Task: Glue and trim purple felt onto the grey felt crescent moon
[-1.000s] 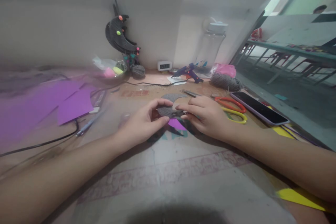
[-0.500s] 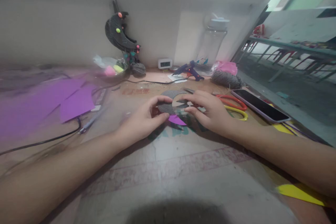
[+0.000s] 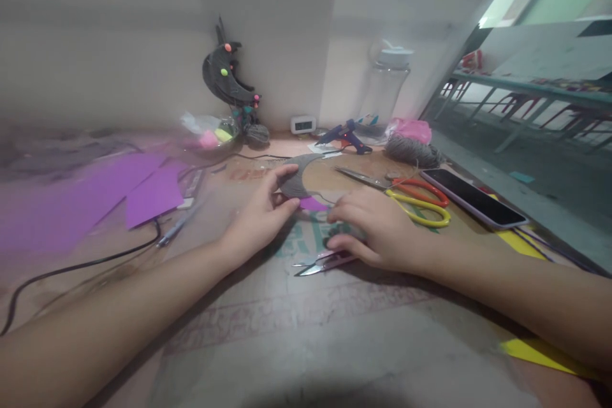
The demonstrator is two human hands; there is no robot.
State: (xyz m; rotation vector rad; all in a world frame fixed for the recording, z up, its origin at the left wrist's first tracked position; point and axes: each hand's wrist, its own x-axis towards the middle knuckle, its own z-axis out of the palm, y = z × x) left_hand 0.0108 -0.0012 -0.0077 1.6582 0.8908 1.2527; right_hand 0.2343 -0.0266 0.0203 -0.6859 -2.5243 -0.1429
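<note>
A crescent wrapped in grey yarn (image 3: 297, 180), with a bare purple part (image 3: 313, 203) at its lower end, is held upright over the table. My left hand (image 3: 270, 204) pinches its left side between thumb and fingers. From the crescent a grey strand runs to my right hand (image 3: 370, 226), whose fingers curl round a blurred grey bundle of yarn (image 3: 345, 229). Small thread snips (image 3: 313, 266) lie just below that hand, blades toward the left, their handles partly covered by it.
Large scissors (image 3: 421, 204) with red and yellow handles lie to the right, beside a phone (image 3: 475, 196). A glue gun (image 3: 347, 136), clock (image 3: 303, 124), bottle (image 3: 385, 86) and grey yarn skein (image 3: 414, 152) stand behind. Purple sheets (image 3: 153, 194) and a pen (image 3: 176, 226) lie left.
My right hand has drawn away from the crescent, down and toward me, uncovering the scissors and the snips. The left hand still grips the crescent. The view has shifted slightly.
</note>
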